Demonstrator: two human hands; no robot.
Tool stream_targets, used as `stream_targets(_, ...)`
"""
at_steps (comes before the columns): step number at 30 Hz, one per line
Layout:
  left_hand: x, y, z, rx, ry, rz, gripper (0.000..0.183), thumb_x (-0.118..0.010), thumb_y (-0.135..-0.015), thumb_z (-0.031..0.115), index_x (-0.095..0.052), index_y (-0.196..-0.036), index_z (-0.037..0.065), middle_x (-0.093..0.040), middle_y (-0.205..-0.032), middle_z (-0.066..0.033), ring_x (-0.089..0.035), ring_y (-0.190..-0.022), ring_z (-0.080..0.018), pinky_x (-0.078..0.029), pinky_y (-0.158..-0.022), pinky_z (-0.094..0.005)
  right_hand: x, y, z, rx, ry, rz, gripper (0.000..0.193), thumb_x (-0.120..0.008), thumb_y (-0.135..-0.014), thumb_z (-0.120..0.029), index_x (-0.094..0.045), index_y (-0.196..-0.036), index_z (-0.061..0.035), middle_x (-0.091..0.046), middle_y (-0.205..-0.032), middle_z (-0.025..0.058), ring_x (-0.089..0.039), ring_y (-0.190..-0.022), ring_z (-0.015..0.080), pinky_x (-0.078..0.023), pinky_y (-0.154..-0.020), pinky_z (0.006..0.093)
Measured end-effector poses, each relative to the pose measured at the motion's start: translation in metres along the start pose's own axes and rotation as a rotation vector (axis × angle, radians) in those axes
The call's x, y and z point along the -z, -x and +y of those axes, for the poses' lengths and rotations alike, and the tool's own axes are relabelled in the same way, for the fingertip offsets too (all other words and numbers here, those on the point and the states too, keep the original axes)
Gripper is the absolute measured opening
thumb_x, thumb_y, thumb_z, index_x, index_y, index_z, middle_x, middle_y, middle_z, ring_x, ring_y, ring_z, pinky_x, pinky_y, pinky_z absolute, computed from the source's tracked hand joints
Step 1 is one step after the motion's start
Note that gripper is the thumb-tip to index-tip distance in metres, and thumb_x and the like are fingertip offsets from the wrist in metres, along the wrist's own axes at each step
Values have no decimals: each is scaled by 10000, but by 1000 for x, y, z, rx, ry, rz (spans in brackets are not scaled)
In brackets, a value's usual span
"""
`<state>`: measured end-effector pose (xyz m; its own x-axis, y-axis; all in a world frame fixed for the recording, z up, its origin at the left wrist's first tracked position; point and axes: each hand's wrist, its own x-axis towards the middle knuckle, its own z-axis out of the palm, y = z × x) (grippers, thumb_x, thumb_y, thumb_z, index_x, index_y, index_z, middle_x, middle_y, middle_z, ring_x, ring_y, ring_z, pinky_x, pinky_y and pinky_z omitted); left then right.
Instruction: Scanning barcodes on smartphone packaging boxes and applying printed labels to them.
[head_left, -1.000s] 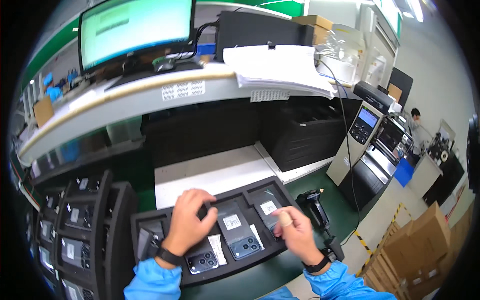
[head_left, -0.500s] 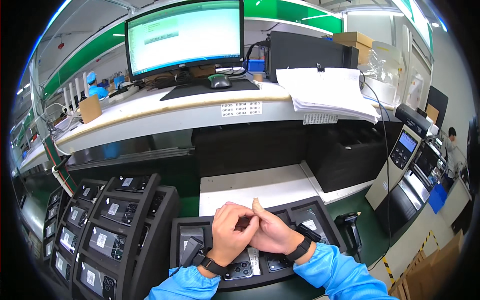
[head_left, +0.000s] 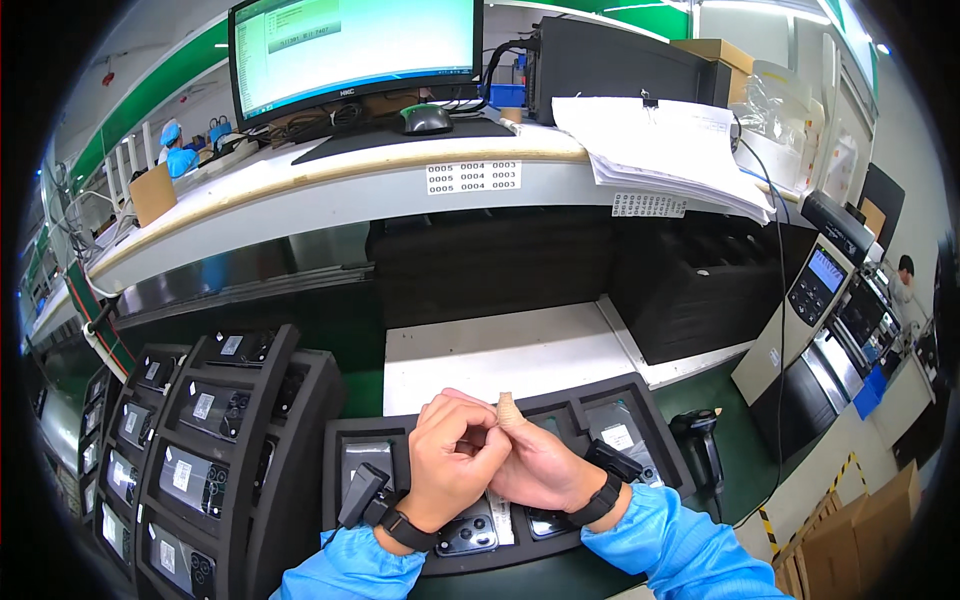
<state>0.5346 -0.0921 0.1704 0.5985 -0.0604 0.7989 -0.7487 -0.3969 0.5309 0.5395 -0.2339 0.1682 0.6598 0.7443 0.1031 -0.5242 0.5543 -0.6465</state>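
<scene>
My left hand and my right hand meet above a black foam tray of smartphones. The left one is closed, its thumb and forefinger pinched against the right hand's fingers. On the right thumb sits a tan ribbed finger cot; this thumb points up while the other fingers fold behind the left hand. Whatever lies between the fingers, if anything, is hidden. Below my hands, a smartphone with a camera cluster lies in the tray beside a white label strip. Each wrist carries a black strap with a small black device.
Stacked foam trays of phones stand at the left. A handheld barcode scanner rests to the right of the tray. Behind are a white board, black foam blocks and a shelf with a monitor. A label printer stands far right.
The whole view has shifted slightly, so the shelf and monitor sit higher and further left. My hands stay together in nearly the same pose over the tray.
</scene>
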Motion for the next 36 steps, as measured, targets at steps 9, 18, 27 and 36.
stream_targets(9, -8, 3, 16, 184, 222, 32, 86, -714, -793, -18, -650, -846, -1, -607, -768, -36, -584, -647, -115, -485, -559, -245, -6, 0, 0, 232, 266, 135, 626, -367, -1119, -457, -342, -1587, -42, -420, -1570, 134, -463, -1397, 222, -377, -1180, 381)
stream_targets(18, -4, 0, 4, 6, 33, 56, 169, -786, -767, 2, -701, -912, 14, -704, -867, -107, -689, -765, -246, -550, -676, -342, 2, -3, 1, 345, 467, 317, 551, -379, -1132, -385, -469, -1504, 11, -549, -1454, 166, -540, -1320, 232, -418, -1153, 385)
stream_targets(27, 5, -7, 5, -159, -132, 1, 166, -786, -747, -35, -701, -871, 34, -701, -825, -87, -671, -718, -257, -548, -635, -347, 2, 1, 5, 268, 393, 272, 568, -353, -1138, -424, -456, -1538, -34, -590, -1397, 108, -539, -1283, 159, -418, -1108, 316)
stream_targets(36, -3, -6, 3, -140, -85, -37, 145, -747, -729, -50, -652, -809, 26, -692, -808, -98, -670, -727, -262, -538, -643, -343, -3, -2, 6, 371, 469, 394, 451, -417, -1137, -299, -531, -1470, -17, -659, -1228, 85, -607, -1141, 137, -483, -1015, 285)
